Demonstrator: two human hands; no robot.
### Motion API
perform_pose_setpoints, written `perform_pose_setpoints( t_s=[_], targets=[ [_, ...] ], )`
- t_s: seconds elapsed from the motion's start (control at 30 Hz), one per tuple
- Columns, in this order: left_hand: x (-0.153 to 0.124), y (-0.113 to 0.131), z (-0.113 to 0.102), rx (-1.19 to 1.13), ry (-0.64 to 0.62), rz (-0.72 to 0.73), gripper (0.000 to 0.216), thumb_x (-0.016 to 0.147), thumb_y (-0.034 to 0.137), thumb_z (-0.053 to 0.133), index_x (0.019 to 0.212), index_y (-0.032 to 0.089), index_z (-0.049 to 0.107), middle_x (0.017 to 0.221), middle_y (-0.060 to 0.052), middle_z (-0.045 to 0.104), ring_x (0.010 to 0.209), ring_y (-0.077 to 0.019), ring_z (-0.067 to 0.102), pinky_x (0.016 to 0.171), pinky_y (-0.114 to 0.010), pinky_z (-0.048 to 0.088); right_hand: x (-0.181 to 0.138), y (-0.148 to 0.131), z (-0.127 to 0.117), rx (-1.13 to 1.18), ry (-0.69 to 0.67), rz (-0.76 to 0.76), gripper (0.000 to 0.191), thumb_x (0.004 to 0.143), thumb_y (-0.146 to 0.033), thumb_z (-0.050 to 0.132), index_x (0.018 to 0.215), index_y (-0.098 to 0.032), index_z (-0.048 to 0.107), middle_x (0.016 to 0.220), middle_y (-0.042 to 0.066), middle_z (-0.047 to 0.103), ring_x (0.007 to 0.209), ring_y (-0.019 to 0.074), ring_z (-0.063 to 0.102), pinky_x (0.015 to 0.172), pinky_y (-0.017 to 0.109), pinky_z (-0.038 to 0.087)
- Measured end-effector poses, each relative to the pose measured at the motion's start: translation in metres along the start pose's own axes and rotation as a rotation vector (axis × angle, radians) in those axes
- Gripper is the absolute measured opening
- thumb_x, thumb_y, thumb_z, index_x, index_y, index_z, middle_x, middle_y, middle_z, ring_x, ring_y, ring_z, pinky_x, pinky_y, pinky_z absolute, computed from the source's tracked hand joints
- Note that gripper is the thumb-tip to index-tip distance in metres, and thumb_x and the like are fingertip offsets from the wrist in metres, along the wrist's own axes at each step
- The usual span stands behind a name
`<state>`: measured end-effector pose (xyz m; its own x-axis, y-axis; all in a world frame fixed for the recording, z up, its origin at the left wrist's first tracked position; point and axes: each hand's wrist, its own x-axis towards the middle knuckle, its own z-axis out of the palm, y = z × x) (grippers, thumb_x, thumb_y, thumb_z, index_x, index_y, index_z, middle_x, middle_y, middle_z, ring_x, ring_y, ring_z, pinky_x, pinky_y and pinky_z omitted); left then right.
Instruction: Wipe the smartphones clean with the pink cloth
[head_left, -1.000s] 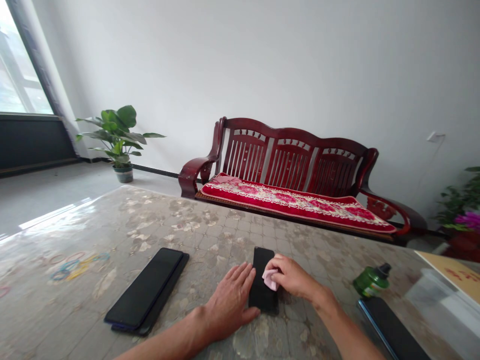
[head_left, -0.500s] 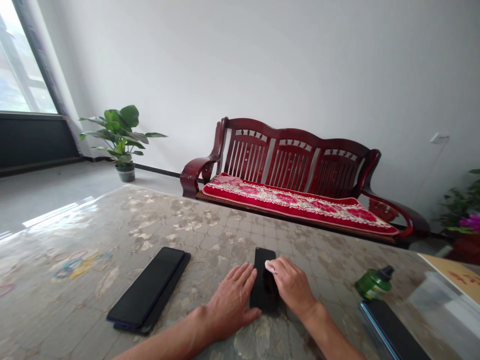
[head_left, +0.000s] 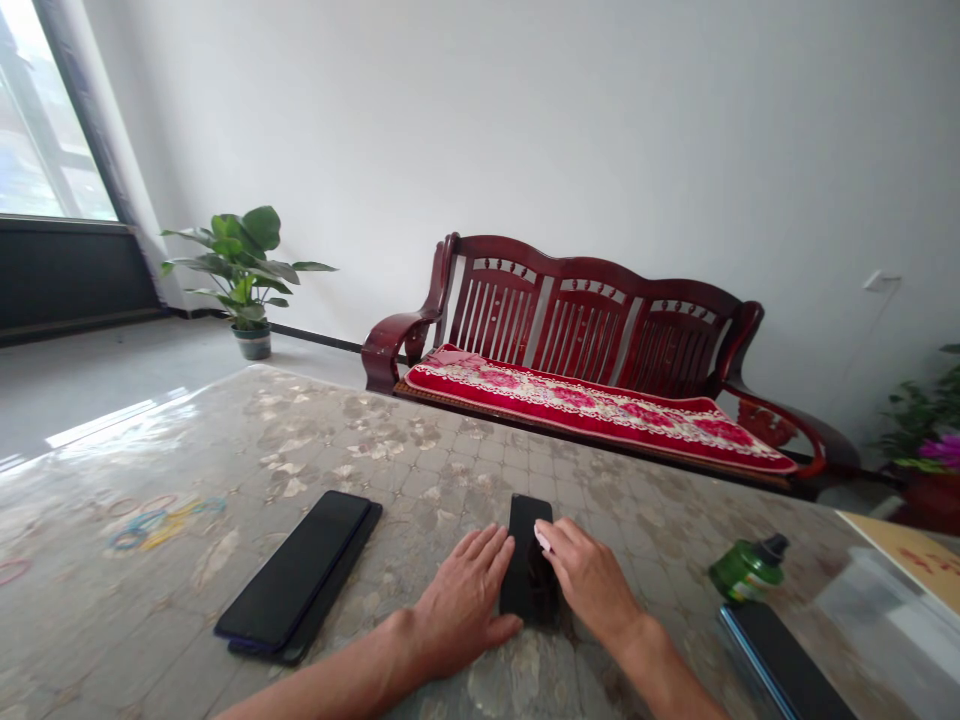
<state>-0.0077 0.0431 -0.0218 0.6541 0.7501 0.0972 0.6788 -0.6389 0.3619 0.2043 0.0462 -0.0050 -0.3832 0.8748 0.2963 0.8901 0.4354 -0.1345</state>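
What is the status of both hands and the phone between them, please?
Left hand open against left edge of phone. Right hand pinching pale cloth over it. Phone flat on table. Green bottle off right, clear.

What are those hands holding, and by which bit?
The right grip pinches a small pinkish cloth, mostly hidden, so which part can't be told. The left grip touches the middle phone's edge without grasping it.

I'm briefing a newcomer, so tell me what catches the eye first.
The dark red wooden bench with its bright floral cover stands out first, against the pale wall beyond the table. Nearer, at the bottom centre, the right hand holds a small pale cloth over a black phone, and the left hand rests at the phone's left edge.
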Motion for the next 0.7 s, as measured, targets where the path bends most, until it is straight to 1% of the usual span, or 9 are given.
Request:
perform_pose_setpoints(
  t_s=[0.13, 0.23, 0.33, 0.43, 0.53, 0.6, 0.7],
  targets=[
    [0.0, 0.0, -0.001, 0.003, -0.017, -0.01, 0.078, 0.079, 0.036, 0.066, 0.146, 0.008, 0.038, 0.153, -0.019, 0.032, 0.142, -0.0334, 0.027, 0.117, -0.047, 0.023, -0.007, 0.002, 0.006, 0.023, 0.074, -0.013, 0.031, 0.095, -0.011, 0.042, 0.113, -0.023, 0.065, 0.1, 0.006, 0.069, 0.09, 0.0179, 0.067, 0.08, 0.029, 0.053],
    [0.0, 0.0, -0.001, 0.004, -0.025, -0.008, 0.078, 0.079, 0.036, 0.065, 0.146, 0.008, 0.037, 0.153, -0.02, 0.032, 0.142, -0.0334, 0.028, 0.117, -0.048, 0.024, -0.008, 0.002, 0.008, -0.01, 0.167, -0.03, 0.03, 0.095, -0.013, 0.043, 0.106, -0.025, 0.068, 0.114, 0.007, 0.068, 0.103, 0.0211, 0.064, 0.09, 0.035, 0.052],
    [0.0, 0.0, -0.001, -0.006, 0.0, 0.002, 0.077, 0.08, 0.039, 0.065, 0.146, 0.01, 0.037, 0.153, -0.019, 0.033, 0.142, -0.0336, 0.028, 0.116, -0.049, 0.024, -0.009, 0.0, 0.013, 0.007, 0.185, -0.07, 0.03, 0.095, -0.014, 0.044, 0.106, -0.024, 0.069, 0.121, 0.008, 0.066, 0.11, 0.0221, 0.062, 0.095, 0.039, 0.052],
    [0.0, 0.0, -0.001, 0.0, -0.014, -0.006, 0.078, 0.079, 0.038, 0.066, 0.146, 0.009, 0.037, 0.153, -0.019, 0.032, 0.142, -0.0336, 0.027, 0.117, -0.048, 0.023, -0.012, -0.003, 0.019, 0.037, 0.157, -0.105, 0.033, 0.095, -0.011, 0.042, 0.11, -0.023, 0.068, 0.119, 0.008, 0.068, 0.108, 0.0208, 0.064, 0.094, 0.037, 0.053],
    [0.0, 0.001, -0.002, 0.0, -0.024, -0.007, 0.077, 0.079, 0.037, 0.065, 0.146, 0.008, 0.038, 0.153, -0.02, 0.032, 0.143, -0.0337, 0.027, 0.117, -0.048, 0.023, -0.014, -0.007, 0.019, 0.068, 0.157, -0.097, 0.035, 0.094, -0.009, 0.04, 0.112, -0.024, 0.066, 0.117, 0.008, 0.067, 0.106, 0.0201, 0.063, 0.093, 0.036, 0.053],
    [0.0, 0.001, -0.002, -0.008, -0.011, -0.001, 0.076, 0.08, 0.038, 0.063, 0.145, 0.009, 0.038, 0.153, -0.02, 0.033, 0.142, -0.0339, 0.028, 0.116, -0.049, 0.024, -0.013, -0.009, 0.017, 0.098, 0.143, -0.078, 0.033, 0.094, -0.01, 0.04, 0.108, -0.024, 0.066, 0.109, 0.007, 0.068, 0.101, 0.02, 0.063, 0.088, 0.035, 0.054],
    [-0.001, 0.0, -0.001, -0.007, 0.009, 0.01, 0.074, 0.081, 0.039, 0.062, 0.146, 0.011, 0.038, 0.152, -0.019, 0.035, 0.142, -0.0336, 0.029, 0.116, -0.049, 0.025, -0.002, -0.009, 0.014, 0.123, 0.104, -0.036, 0.027, 0.095, -0.013, 0.042, 0.097, -0.024, 0.066, 0.095, 0.006, 0.065, 0.091, 0.0192, 0.061, 0.081, 0.031, 0.053]
  ],
)
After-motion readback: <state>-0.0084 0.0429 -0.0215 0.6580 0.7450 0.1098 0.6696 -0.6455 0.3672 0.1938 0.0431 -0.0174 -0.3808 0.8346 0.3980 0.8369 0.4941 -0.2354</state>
